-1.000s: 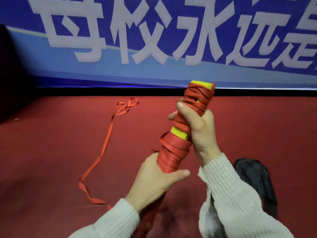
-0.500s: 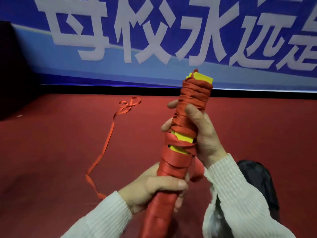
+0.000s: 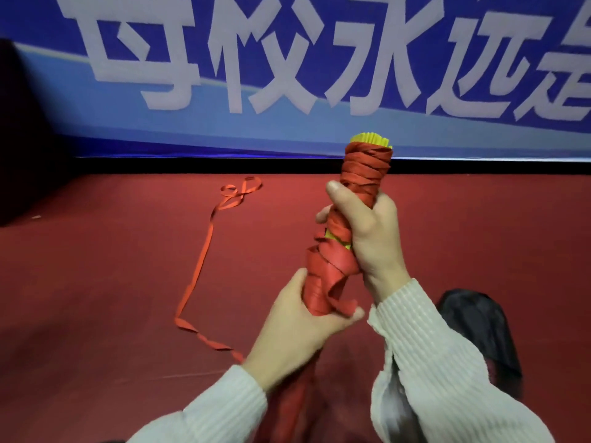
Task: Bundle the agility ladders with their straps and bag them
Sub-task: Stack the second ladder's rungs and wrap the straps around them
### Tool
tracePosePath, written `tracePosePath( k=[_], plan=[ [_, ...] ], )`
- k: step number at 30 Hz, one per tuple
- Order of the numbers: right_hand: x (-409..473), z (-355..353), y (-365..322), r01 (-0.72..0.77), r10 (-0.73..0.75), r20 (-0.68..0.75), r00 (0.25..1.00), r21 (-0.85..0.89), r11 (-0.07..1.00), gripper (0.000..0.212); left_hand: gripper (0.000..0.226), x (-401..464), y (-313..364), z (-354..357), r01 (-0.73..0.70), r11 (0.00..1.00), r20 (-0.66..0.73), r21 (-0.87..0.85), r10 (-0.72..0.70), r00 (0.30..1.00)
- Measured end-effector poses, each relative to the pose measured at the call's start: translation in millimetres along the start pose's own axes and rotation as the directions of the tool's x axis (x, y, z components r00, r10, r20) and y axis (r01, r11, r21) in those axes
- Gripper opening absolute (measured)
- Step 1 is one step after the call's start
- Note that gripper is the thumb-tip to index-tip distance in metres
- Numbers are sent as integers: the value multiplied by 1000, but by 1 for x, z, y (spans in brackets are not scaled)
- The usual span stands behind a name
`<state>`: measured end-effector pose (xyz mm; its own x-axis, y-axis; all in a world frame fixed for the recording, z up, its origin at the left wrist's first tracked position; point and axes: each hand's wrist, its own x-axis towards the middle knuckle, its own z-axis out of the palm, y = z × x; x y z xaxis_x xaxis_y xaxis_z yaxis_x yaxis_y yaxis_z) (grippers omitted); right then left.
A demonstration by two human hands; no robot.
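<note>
So the ladder bundle [image 3: 358,219] is held up nearly upright, tipped a bit to the right, out in front of the person and above the red floor [image 3: 96,282]. It's yellow rungs stacked together and wound round with red strap; you only really see yellow at the top end and in one small gap mid-way, the rest is buried under the wraps. The upper wraps look tight, the lower ones are looser and one loop sags out to the right.

The right hand [image 3: 371,231] is curled round the middle of the bundle, thumb up along the front, fingers wrapped behind so most of them are hidden. The left hand [image 3: 303,324] grips the bottom end, thumb pressing across a loose bit of strap. Below that hand something red carries on down toward the bottom edge, but it's blurry and I can't tell if it's strap or bag.

The loose strap tail [image 3: 204,254] snakes away on the floor to the left, ending in a little loop near the wall, well apart from the bundle.

A dark bag-like thing [image 3: 479,330] sits on the floor to the right, partly behind the right sleeve [image 3: 431,362]. Behind everything there's a blue banner [image 3: 287,59] with big white characters, cut off at the top and right.
</note>
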<state>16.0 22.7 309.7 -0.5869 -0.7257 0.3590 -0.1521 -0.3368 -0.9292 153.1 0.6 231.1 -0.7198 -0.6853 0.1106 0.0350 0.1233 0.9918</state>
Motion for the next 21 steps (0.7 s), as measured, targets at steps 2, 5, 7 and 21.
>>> tracePosePath(
  k=[2, 5, 7, 21],
  plan=[
    [-6, -2, 1, 28, -44, 144, 989, 111, 993, 37, 27, -2, -6, -3, -10, 1000, 37, 13, 10, 999],
    [-8, -1, -7, -28, -36, 263, 964, 234, 972, 35, 22, -7, 7, -17, 247, 911, 431, -331, -87, 898],
    [-1, 5, -3, 32, -41, 67, 997, 121, 992, 30, 20, -3, 12, -18, 261, 897, 383, -356, -115, 917],
    [1, -1, -1, 142, -140, 27, 990, -129, 981, 20, 23, -7, 3, 4, -57, 994, -82, -90, 50, 995]
  ],
)
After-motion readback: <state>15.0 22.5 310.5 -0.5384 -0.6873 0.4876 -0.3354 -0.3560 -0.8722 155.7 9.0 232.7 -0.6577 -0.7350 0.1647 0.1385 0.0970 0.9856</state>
